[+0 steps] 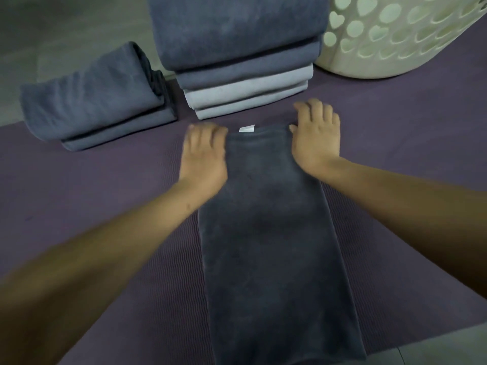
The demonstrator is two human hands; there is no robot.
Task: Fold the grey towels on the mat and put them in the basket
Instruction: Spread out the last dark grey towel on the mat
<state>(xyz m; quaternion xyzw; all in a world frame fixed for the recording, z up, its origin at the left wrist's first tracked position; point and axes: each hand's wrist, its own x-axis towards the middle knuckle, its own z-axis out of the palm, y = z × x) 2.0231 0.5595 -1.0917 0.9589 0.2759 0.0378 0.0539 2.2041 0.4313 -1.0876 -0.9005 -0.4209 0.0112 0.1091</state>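
Dark grey towel [266,233] lies as long narrow strip on purple mat [92,206]. Left hand [204,154] and right hand [315,138] at far corners, fingers extended flat, gripping nothing. Step judged: smoothing mid-fold. Next: fold end-to-end, move to basket [411,35].

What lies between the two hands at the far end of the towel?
In the head view, only the dark towel itself, with its small white tag, lies between the left hand and right hand.
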